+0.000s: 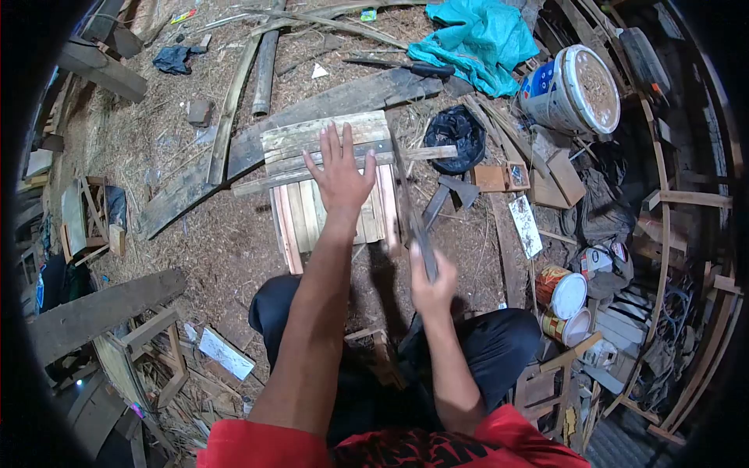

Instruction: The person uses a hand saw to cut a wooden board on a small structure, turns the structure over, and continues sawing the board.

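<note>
My left hand lies flat with fingers spread on a wooden slat piece that crosses a panel of pale boards. At the panel's right edge, my right hand is closed around the lower end of a long, dark, narrow tool. The tool, which looks like a saw or long blade, runs up along the board ends. One thin slat sticks out to the right beyond it, reaching over a black plastic-lined container.
A hatchet-like tool and a wooden block lie right of the panel. Farther right stand a large paint bucket and smaller cans. A long plank lies behind, near a teal sheet and a black-handled knife.
</note>
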Demonstrator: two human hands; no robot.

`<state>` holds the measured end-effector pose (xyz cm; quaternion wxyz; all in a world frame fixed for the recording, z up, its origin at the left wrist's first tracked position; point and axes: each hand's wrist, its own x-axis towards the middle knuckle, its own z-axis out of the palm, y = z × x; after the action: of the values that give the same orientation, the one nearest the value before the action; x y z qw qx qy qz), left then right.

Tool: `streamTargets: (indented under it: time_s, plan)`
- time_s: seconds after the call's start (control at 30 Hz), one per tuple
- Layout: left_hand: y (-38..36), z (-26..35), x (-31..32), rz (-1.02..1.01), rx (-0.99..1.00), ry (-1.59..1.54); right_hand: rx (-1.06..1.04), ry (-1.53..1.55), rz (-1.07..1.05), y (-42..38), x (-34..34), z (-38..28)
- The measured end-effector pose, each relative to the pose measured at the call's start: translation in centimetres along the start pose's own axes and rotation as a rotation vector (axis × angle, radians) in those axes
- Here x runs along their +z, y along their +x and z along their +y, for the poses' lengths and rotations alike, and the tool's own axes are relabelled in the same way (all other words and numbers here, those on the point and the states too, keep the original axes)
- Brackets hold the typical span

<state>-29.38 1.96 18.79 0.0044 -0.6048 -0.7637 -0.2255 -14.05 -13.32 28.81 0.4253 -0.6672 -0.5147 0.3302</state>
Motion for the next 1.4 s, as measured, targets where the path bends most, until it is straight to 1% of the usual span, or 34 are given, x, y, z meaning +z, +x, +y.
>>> streamTargets:
  time_s: [0.07, 0.13, 0.23, 0.33, 0.4, 0.43, 0.5, 0.53, 0.6, 0.63, 0.7, 0.77, 0.8, 0.9, 0.97, 1.03, 1.13, 1.23, 1.33, 1.4]
  plan:
    - [0.5, 0.0, 0.0, -0.011, -0.013, 0.001, 0.009, -0.001, -0.015, -0.1, -0.3, -0.1]
    - [-0.1, -0.1, 0.0, -0.006, -0.005, -0.006, 0.099, 0.001, -0.051, 0.5, -1.0, 0.1]
    - [0.3, -0.2, 0.2, -0.01, 0.0, 0.022, 0.098, -0.062, -0.06, 5.6, 2.0, -0.2]
    - [0.0, -0.4, -0.3, -0.024, -0.003, 0.013, 0.026, -0.016, -0.057, 3.8, 1.4, -0.4]
    - [0.1, -0.4, -0.3, -0.02, 0.003, -0.016, 0.003, -0.009, -0.013, -0.4, -0.8, -1.1]
    - [0.6, -0.5, -0.1, -0.011, -0.002, -0.019, -0.017, 0.004, 0.005, -1.2, -1.2, -1.2]
    - [0.5, -0.3, 0.3, -0.021, -0.001, -0.02, 0.137, 0.075, -0.02, -0.9, -1.9, -0.5]
    - [0.8, -0.2, 0.3, -0.012, 0.0, -0.012, 0.17, 0.068, -0.035, 0.5, -1.6, -0.3]
    - [0.4, -0.3, -0.1, -0.005, 0.005, -0.012, 0.049, 0.09, -0.044, 5.2, 1.2, 0.5]
    - [0.1, -0.1, -0.2, 0.001, 0.004, -0.017, 0.047, -0.015, -0.021, 6.9, 2.5, 0.4]
    - [0.7, -0.5, -0.1, 0.009, 0.011, -0.001, 0.07, -0.031, -0.087, 6.3, 2.1, -1.7]
    - [0.4, -0.1, 0.1, 0.001, 0.005, 0.001, 0.031, 0.019, -0.001, 1.9, 0.4, -1.2]
    - [0.1, -0.1, -0.3, -0.005, 0.01, -0.012, 0.095, 0.028, -0.03, 0.0, -1.2, -0.8]
    - [0.2, -0.3, 0.2, 0.006, 0.009, -0.005, 0.123, 0.002, -0.069, 0.0, -1.6, -1.0]
    - [0.9, -0.2, 0.4, 0.017, 0.008, 0.021, 0.085, 0.001, -0.057, 3.3, 0.4, -1.0]
    - [-0.1, -0.2, 0.3, -0.006, 0.004, 0.027, 0.091, 0.004, -0.045, 5.7, 1.9, -0.4]
    - [0.1, 0.0, 0.2, -0.01, 0.007, -0.004, 0.042, -0.009, -0.043, 3.3, 0.8, -0.8]
    - [0.4, -0.5, 0.1, -0.003, -0.009, -0.007, 0.119, -0.035, -0.027, -1.1, -1.7, -2.1]
    - [0.4, -0.3, 0.5, 0.001, 0.003, 0.002, 0.11, -0.029, -0.071, 1.9, -1.0, -1.6]
    - [0.5, 0.0, 0.5, -0.009, 0.007, 0.035, 0.079, -0.036, -0.057, 5.8, 2.1, -0.6]
